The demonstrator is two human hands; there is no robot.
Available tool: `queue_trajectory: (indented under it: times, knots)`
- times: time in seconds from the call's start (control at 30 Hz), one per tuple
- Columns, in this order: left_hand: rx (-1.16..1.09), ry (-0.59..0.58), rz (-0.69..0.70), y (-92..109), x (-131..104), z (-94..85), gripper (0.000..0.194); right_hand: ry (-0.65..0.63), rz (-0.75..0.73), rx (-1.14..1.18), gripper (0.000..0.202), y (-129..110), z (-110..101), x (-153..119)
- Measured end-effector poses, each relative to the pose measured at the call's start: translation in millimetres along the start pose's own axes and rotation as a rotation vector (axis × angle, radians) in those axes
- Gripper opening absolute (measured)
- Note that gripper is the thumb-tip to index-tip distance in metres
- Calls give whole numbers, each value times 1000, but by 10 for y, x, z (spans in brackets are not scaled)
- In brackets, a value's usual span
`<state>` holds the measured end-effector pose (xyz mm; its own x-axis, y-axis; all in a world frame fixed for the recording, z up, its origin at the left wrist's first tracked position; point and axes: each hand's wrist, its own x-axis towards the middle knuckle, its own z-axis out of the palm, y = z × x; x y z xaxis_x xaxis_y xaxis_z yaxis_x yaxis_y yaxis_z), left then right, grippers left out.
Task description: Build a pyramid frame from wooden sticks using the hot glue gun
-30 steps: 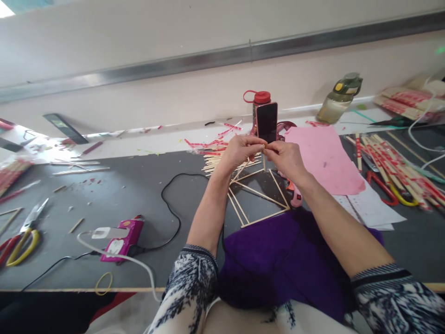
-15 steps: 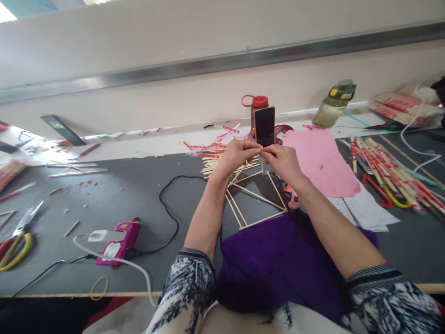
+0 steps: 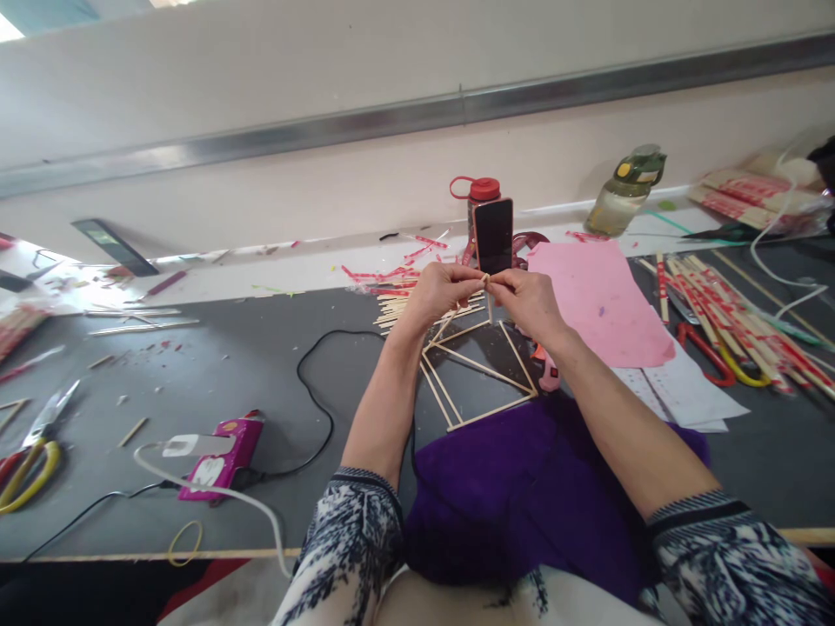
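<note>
Left hand [image 3: 444,291] and right hand [image 3: 527,300]: ours, fingertips meeting, each pinching the top of one thin stick [image 3: 490,308], probably to steady something so slight. Finer detail between the fingertips: too small for us to tell.
Stick frame [image 3: 492,410]: on the counter [image 3: 248,365], below our hands and nearer us, likely central so both can reach it.
Loose sticks [image 3: 392,311]: heaped beyond the left hand, close by for convenience, we judge.
Phone [image 3: 494,236]: upright before the red-capped bottle [image 3: 484,188], perhaps leaning for support; contact unclear.
Purple cloth [image 3: 496,487]: between us and the frame, perhaps guarding our clothes.
</note>
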<state>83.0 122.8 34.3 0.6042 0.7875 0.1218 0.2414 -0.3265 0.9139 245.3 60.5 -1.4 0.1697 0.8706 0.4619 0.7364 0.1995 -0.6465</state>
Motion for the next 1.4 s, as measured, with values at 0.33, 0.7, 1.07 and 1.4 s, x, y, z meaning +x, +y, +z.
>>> queue_trajectory:
  times: [0.33, 0.7, 1.07, 1.4]
  knots:
    - [2, 13, 18, -31, 6, 6, 30, -4, 6, 13, 18, -5, -1, 3]
    - [-49, -2, 47, -35, 10, 20, 29, -9, 5, -16, 18, -27, -12, 15]
    - [-70, -25, 44, -48, 13, 12, 29, -13, -9, -29, 21, -23, -15, 2]
    - [-114, -27, 42, -50, 14, 14, 27, -9, 39, 30, 21, -40, -7, -13]
